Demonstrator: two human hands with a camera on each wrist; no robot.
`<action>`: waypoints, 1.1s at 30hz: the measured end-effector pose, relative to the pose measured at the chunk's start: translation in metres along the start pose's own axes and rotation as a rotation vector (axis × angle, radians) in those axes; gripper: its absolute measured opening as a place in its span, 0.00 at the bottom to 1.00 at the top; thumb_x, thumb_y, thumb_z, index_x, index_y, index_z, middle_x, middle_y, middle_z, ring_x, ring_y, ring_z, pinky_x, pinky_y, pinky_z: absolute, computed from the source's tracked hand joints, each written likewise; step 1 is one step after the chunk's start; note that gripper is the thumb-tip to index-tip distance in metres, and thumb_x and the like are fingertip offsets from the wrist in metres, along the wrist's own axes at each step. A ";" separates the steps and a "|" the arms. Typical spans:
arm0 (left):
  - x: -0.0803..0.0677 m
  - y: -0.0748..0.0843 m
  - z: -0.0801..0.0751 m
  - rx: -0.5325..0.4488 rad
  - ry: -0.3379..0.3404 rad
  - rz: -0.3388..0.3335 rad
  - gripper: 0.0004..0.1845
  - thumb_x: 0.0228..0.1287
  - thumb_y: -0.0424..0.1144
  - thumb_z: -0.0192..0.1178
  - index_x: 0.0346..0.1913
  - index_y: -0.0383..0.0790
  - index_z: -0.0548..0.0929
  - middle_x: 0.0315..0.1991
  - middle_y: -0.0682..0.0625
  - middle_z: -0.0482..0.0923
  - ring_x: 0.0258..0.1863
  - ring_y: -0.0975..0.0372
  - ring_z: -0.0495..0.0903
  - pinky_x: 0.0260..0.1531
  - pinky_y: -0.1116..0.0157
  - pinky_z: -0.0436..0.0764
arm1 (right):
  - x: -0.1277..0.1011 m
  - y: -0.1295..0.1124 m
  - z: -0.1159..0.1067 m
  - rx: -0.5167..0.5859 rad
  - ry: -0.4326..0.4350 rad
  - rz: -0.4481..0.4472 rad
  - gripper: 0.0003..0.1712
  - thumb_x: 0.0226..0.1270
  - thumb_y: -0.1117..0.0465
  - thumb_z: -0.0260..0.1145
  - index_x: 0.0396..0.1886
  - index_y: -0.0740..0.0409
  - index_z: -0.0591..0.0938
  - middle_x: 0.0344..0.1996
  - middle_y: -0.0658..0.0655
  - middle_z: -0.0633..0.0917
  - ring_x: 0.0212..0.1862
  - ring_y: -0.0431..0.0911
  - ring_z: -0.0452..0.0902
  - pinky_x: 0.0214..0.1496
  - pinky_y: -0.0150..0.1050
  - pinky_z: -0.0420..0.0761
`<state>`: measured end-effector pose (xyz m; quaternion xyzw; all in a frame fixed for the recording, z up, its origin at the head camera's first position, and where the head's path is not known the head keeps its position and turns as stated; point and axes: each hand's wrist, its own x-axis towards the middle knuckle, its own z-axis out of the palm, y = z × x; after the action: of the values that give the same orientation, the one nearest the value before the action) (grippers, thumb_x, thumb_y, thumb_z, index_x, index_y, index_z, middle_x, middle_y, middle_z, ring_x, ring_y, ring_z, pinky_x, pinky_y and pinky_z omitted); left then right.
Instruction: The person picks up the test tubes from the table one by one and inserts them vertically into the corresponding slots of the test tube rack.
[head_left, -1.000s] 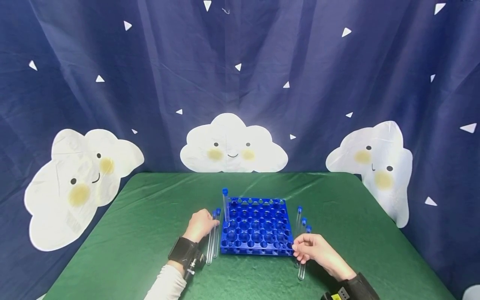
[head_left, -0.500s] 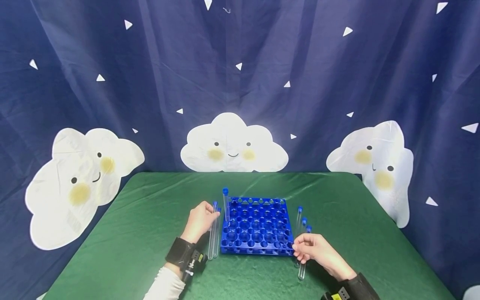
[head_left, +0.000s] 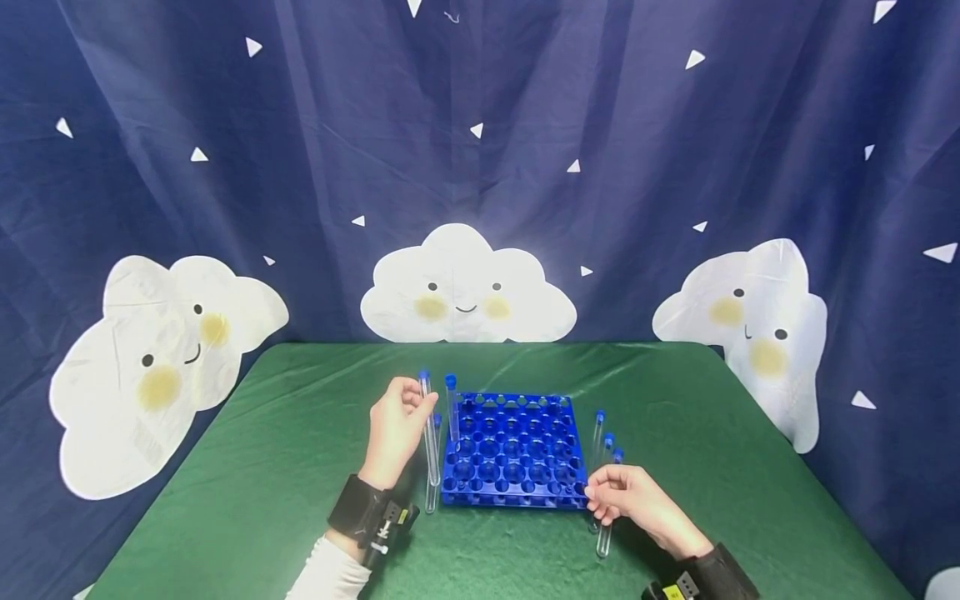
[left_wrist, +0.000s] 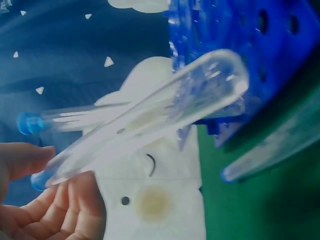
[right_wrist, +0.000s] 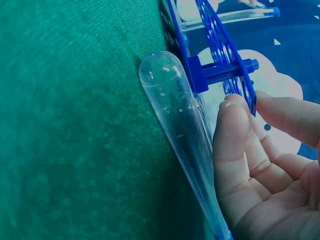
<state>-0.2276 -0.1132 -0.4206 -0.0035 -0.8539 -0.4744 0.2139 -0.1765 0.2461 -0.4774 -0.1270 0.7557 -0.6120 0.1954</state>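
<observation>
Blue rack (head_left: 512, 450); green tablecloth (head_left: 300, 450); blue-capped clear tubes (head_left: 427, 429).

backdrop: navy curtain (head_left: 600, 108) | white smiling clouds (head_left: 467, 287) | green table (head_left: 300, 417)

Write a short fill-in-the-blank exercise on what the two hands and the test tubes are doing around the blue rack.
1. The left hand holds a clear test tube with a ____ cap.
2. One capped tube already stands upright in the rack's far ____ corner.
3. The right hand touches the blue rack at its near ____ corner.
4. The table is covered with ____ cloth.

Missing words: blue; left; right; green
</observation>
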 end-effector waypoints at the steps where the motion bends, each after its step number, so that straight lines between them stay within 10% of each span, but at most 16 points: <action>1: 0.000 0.003 -0.001 -0.017 0.021 0.010 0.12 0.62 0.41 0.66 0.42 0.38 0.76 0.32 0.47 0.81 0.30 0.60 0.81 0.33 0.66 0.82 | 0.000 0.000 0.000 -0.001 0.000 0.000 0.19 0.68 0.62 0.63 0.42 0.79 0.74 0.28 0.54 0.83 0.28 0.37 0.79 0.31 0.31 0.84; 14: -0.008 0.029 0.007 -0.170 0.193 0.215 0.14 0.60 0.38 0.68 0.42 0.36 0.76 0.32 0.46 0.80 0.31 0.61 0.81 0.29 0.70 0.85 | 0.000 0.000 0.000 -0.005 0.000 0.001 0.18 0.68 0.62 0.63 0.42 0.79 0.75 0.29 0.55 0.83 0.28 0.37 0.79 0.31 0.31 0.85; 33: -0.019 0.040 0.033 -0.194 0.223 0.388 0.13 0.59 0.36 0.69 0.42 0.37 0.78 0.34 0.47 0.79 0.33 0.60 0.82 0.35 0.68 0.87 | 0.001 -0.001 0.000 0.004 -0.001 0.007 0.18 0.68 0.62 0.63 0.42 0.78 0.75 0.28 0.54 0.83 0.28 0.37 0.79 0.31 0.31 0.84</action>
<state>-0.2137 -0.0611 -0.4104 -0.1358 -0.7588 -0.5016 0.3926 -0.1771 0.2455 -0.4762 -0.1240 0.7548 -0.6129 0.1982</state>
